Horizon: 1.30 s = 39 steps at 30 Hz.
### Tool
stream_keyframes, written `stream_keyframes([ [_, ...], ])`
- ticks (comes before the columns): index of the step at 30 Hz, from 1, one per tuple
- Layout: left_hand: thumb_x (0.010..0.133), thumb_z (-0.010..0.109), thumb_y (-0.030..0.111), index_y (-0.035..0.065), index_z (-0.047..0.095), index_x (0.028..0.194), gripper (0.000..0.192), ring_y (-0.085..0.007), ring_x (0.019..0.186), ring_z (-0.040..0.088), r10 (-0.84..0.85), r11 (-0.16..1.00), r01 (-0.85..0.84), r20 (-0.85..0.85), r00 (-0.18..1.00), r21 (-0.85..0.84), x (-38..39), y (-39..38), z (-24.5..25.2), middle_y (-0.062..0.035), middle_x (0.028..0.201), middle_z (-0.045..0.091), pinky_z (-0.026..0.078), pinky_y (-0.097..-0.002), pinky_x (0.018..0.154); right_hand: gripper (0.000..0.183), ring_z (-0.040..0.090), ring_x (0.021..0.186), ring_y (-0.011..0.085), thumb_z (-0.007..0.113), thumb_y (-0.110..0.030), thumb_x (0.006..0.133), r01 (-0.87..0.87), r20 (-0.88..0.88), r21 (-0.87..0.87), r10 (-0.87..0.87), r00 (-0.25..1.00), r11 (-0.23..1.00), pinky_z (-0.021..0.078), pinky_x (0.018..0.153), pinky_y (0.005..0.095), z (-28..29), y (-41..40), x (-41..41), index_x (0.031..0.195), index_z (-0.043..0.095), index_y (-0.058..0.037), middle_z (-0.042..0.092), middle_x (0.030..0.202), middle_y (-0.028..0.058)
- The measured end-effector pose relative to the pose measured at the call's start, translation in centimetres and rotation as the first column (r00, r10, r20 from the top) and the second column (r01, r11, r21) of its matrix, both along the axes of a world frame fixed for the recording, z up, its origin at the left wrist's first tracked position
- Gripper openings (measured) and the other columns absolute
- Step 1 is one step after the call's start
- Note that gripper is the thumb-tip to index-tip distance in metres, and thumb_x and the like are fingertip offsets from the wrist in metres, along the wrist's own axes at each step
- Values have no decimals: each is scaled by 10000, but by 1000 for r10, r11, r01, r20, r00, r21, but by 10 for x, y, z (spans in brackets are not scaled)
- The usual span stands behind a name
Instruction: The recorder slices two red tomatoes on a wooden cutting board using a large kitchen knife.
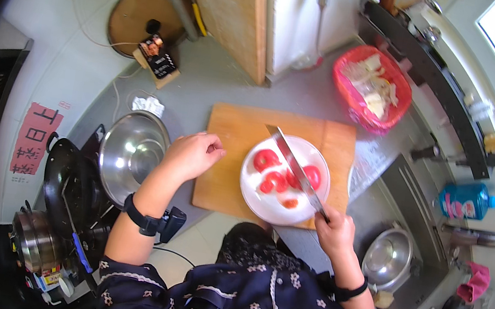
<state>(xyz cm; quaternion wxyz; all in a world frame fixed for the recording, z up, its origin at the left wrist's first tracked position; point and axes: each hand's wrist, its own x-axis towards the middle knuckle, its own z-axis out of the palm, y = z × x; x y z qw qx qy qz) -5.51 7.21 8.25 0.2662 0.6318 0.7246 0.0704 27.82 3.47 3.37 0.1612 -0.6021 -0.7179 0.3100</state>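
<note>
My right hand grips the dark handle of a kitchen knife. The blade slants across a white plate, its tip pointing away to the upper left; whether it touches the food is unclear. Red tomato pieces lie on the plate, some partly behind the blade. Beneath the plate is a wooden cutting board. My left hand hovers near the board's left edge, fingers loosely curled, with nothing visible in it. A stainless steel bowl stands beside my left wrist.
A red plastic basket holding pale scraps stands beyond the board to the right. At the right, a metal basin sits in the sink. A black wok is at the left, a small box at the back left.
</note>
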Motion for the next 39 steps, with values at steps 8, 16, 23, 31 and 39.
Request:
stream_keyframes([
  [8,695,739,163,66,605,1067,408,-283,1085,508,-50,937,98,-150,987,336,93,-31,-60,-76,1041,594,343,-424,954,326,645,770,341,555,-191,798,56,-41,-82,-60,997,995,515,685,418,1,-6,14,1103,672,-193,663,820,158],
  [16,880,542,164,104,482,1276,405,-315,1166,497,89,992,-89,-1,996,88,94,11,-59,-138,1269,508,413,-437,951,319,645,775,340,559,-191,792,38,-44,-72,-42,998,997,516,688,416,-1,-15,19,1089,677,-191,662,813,157],
  [23,852,610,177,130,548,1179,337,-304,1087,539,21,992,-1,-155,988,130,102,24,-78,-101,1158,571,445,-407,907,310,642,767,349,573,-198,787,61,-44,-72,-64,997,996,517,688,419,-3,-22,18,1078,680,-214,660,797,155],
  [31,791,686,210,68,495,1253,520,-371,1035,572,-103,995,103,67,992,10,97,3,-82,-214,1087,604,462,-399,903,310,641,764,351,566,-199,788,92,-4,-71,-92,996,993,516,688,429,-7,-25,15,1077,678,-201,659,795,155],
  [39,916,568,253,40,549,1196,352,-144,882,644,408,909,-244,837,364,-337,101,-34,-86,-64,1028,649,538,-259,615,327,639,686,321,607,-128,786,-18,21,261,13,1000,965,512,599,409,-1,-31,-1,1099,669,-202,670,777,115],
])
